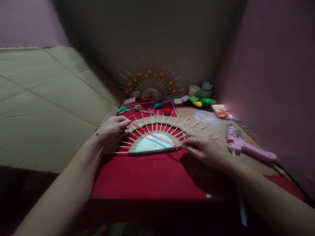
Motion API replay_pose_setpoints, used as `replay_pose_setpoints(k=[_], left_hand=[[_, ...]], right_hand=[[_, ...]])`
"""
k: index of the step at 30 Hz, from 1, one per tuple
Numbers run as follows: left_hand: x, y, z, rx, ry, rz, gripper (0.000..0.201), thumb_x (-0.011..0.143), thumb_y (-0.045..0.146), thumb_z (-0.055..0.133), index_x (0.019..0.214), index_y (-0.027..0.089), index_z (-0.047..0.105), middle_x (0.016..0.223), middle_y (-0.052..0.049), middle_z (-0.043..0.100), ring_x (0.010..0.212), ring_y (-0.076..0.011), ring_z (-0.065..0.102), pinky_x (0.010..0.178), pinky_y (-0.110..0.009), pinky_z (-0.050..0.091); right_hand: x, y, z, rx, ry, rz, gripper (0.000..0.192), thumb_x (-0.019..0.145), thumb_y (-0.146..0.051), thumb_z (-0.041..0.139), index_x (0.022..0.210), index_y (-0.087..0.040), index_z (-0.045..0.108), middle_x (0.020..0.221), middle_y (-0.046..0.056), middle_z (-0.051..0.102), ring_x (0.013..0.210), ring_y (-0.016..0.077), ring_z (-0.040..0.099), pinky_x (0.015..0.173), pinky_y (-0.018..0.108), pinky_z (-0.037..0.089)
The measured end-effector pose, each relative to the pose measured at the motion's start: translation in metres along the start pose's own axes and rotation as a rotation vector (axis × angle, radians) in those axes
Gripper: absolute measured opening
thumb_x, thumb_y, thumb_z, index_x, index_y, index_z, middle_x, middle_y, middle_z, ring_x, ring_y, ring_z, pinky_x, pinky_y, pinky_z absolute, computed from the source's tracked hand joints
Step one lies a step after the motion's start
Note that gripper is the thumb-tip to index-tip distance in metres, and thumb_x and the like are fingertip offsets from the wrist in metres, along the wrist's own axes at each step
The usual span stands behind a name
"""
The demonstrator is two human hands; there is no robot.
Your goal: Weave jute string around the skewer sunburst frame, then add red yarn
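Note:
Red yarn (157,137) runs in several strands between my two hands, slanting down to the right. My left hand (115,127) pinches one end, and my right hand (200,146) pinches the other. Under the yarn lies a half-round woven fan (169,121) with thin sticks spreading out from a pale blue patterned half-circle (152,143). My left hand is at the fan's left side; my right hand covers part of its right side. A red ball of yarn (168,111) sits just behind the fan's outer band.
A pink glue gun (248,149) with a cord lies on cardboard (219,157) at the right. Behind stand a finished-looking stick fan with red flowers (150,73), clay packets (205,100) and tubs (206,88). A large cardboard sheet (49,108) leans at the left of the red cloth (142,180).

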State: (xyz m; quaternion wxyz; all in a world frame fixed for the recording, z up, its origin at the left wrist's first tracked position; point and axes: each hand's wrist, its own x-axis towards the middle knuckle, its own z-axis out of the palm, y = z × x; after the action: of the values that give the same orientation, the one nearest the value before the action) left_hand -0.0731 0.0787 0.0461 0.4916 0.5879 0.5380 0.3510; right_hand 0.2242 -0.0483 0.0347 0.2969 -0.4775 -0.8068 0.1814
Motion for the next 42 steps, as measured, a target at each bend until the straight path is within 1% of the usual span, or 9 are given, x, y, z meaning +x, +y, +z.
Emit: replay_pose_setpoints(k=[5,14,18,21,25,30,34,40,42], left_hand=[[0.008,0.006,0.019,-0.018,-0.051,-0.011,0.017,0.083,0.023,0.052,0.068,0.015,0.051,0.051,0.001,0.054,0.036,-0.0052,0.045,0.034,-0.015,0.028],[0.032,0.026,0.077,0.065,-0.205,-0.020,0.025,0.085,0.021,0.050,0.061,0.015,0.048,0.049,-0.005,0.060,0.035,-0.0118,0.052,0.037,-0.023,0.037],[0.036,0.029,0.102,0.100,-0.271,-0.054,0.025,0.084,0.015,0.050,0.060,0.013,0.050,0.050,-0.007,0.062,0.032,-0.0099,0.047,0.034,-0.022,0.029],[0.035,0.030,0.113,0.097,-0.305,-0.075,0.023,0.083,0.013,0.052,0.060,0.012,0.050,0.053,-0.006,0.063,0.031,-0.0061,0.042,0.032,-0.020,0.022],[0.028,0.034,0.114,0.104,-0.331,-0.103,0.024,0.081,0.013,0.056,0.058,0.012,0.049,0.051,-0.005,0.060,0.030,-0.0043,0.038,0.033,-0.019,0.019],[0.016,0.041,0.106,0.156,-0.376,-0.114,0.031,0.085,0.011,0.046,0.056,0.011,0.054,0.035,0.000,0.046,0.024,-0.0050,0.028,0.031,-0.020,0.013],[0.007,0.043,0.100,0.203,-0.400,-0.095,0.029,0.080,0.013,0.055,0.051,0.013,0.053,0.033,0.001,0.046,0.023,-0.0058,0.030,0.030,-0.020,0.015],[-0.007,0.041,0.093,0.320,-0.632,-0.035,0.023,0.077,0.023,0.059,0.055,0.013,0.058,0.046,-0.006,0.059,0.029,-0.0086,0.040,0.029,-0.019,0.021],[-0.011,0.041,0.091,0.329,-0.676,-0.034,0.022,0.076,0.027,0.060,0.058,0.014,0.058,0.045,-0.005,0.059,0.028,-0.0083,0.039,0.030,-0.019,0.021]], right_hand=[[-0.020,-0.033,0.022,0.004,0.071,-0.064,0.019,0.084,-0.013,0.046,0.074,-0.016,0.061,0.073,0.004,0.056,0.064,0.0124,0.050,0.058,0.026,0.039],[-0.044,-0.078,0.063,-0.136,0.230,-0.228,0.022,0.079,-0.006,0.042,0.064,-0.015,0.055,0.062,0.003,0.046,0.052,0.0125,0.034,0.046,0.029,0.023],[-0.048,-0.085,0.070,-0.126,0.252,-0.224,0.023,0.080,-0.007,0.041,0.063,-0.015,0.055,0.061,0.004,0.046,0.052,0.0125,0.034,0.046,0.029,0.024],[-0.050,-0.090,0.075,-0.113,0.263,-0.245,0.025,0.080,-0.008,0.040,0.062,-0.015,0.055,0.060,0.003,0.046,0.051,0.0124,0.035,0.045,0.029,0.025],[-0.053,-0.095,0.086,-0.159,0.370,-0.291,0.028,0.081,-0.008,0.039,0.059,-0.014,0.055,0.056,0.002,0.042,0.047,0.0120,0.030,0.041,0.028,0.020],[-0.055,-0.100,0.096,-0.228,0.452,-0.314,0.030,0.082,-0.008,0.037,0.057,-0.015,0.053,0.053,0.001,0.040,0.045,0.0122,0.028,0.040,0.029,0.017],[-0.056,-0.104,0.104,-0.343,0.487,-0.408,0.034,0.082,-0.007,0.033,0.055,-0.015,0.052,0.050,0.002,0.039,0.043,0.0136,0.030,0.041,0.030,0.015],[-0.058,-0.115,0.107,-0.394,0.575,-0.426,0.031,0.078,-0.003,0.039,0.054,-0.015,0.054,0.047,0.001,0.037,0.042,0.0134,0.030,0.042,0.030,0.014],[-0.058,-0.122,0.105,-0.392,0.584,-0.423,0.031,0.077,-0.002,0.039,0.052,-0.015,0.052,0.046,0.000,0.037,0.041,0.0130,0.030,0.042,0.030,0.013]])
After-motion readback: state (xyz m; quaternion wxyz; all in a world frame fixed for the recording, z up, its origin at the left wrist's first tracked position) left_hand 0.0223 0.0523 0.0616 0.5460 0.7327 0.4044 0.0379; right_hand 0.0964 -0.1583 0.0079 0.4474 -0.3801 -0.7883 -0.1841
